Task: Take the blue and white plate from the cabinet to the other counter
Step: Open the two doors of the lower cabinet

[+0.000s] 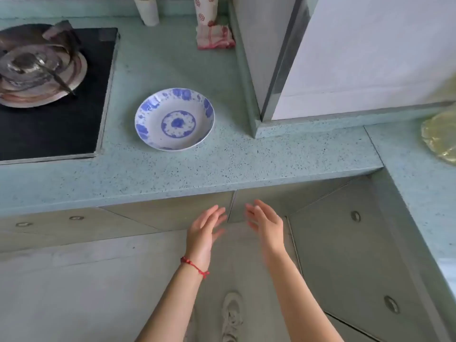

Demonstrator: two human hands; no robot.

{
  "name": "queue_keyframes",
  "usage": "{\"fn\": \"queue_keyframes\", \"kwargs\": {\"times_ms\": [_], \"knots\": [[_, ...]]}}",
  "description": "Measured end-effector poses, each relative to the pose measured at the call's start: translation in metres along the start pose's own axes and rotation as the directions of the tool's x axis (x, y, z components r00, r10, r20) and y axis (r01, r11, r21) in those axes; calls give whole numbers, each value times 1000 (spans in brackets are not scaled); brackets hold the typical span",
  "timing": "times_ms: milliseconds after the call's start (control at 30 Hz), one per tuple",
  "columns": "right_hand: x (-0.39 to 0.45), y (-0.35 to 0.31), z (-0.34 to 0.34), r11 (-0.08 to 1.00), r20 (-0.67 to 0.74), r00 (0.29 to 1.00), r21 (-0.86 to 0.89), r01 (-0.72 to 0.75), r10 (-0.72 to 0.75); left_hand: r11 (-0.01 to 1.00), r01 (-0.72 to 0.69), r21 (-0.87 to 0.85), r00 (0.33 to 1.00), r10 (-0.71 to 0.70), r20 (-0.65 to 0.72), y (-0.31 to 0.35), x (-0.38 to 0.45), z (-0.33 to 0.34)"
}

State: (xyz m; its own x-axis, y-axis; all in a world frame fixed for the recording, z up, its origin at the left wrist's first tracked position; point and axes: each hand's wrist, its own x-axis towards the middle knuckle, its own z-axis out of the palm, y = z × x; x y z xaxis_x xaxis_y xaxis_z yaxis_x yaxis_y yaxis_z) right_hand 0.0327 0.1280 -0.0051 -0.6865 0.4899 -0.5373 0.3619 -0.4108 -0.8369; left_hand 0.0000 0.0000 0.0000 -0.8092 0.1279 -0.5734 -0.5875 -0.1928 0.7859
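Observation:
The blue and white plate (174, 119) lies flat on the speckled green counter (222, 164), just right of the black stove top. It has a blue flower rim and a blue medallion in its middle, and nothing is on it. My left hand (205, 228), with a red string bracelet at the wrist, and my right hand (265, 223) hang below the counter's front edge, in front of the cabinet doors. Both hands are empty with fingers spread, palms turned toward each other, well apart from the plate.
A black stove top (51, 124) with a burner and metal pan support (37, 67) sits at the left. A folded pink cloth (214, 37) lies at the back by the white wall column (357, 58). A yellowish round object (440, 137) rests on the right counter. Cabinet doors (345, 255) are below.

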Motion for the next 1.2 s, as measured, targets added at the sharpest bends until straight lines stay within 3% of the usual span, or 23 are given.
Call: {"fn": "queue_keyframes", "kwargs": {"times_ms": [167, 467, 733, 1000, 1200], "knots": [[39, 6, 18, 982, 14, 1000, 191, -11, 9, 966, 28, -255, 999, -31, -8, -2, 43, 16], [59, 3, 28, 890, 79, 993, 442, -114, 88, 907, 84, -414, 994, -45, 104, -6, 59, 35], [40, 14, 9, 958, 52, 995, 273, -92, 81, 888, 91, -451, 993, -50, 103, -23, 36, 28], [4, 30, -19, 979, -47, 995, 186, -77, 87, 860, 80, -503, 988, -134, -72, -43, -7, 20], [-28, 44, -54, 997, -80, 996, 66, -44, 49, 909, 132, -394, 962, -214, -171, -55, -35, 5]]}}
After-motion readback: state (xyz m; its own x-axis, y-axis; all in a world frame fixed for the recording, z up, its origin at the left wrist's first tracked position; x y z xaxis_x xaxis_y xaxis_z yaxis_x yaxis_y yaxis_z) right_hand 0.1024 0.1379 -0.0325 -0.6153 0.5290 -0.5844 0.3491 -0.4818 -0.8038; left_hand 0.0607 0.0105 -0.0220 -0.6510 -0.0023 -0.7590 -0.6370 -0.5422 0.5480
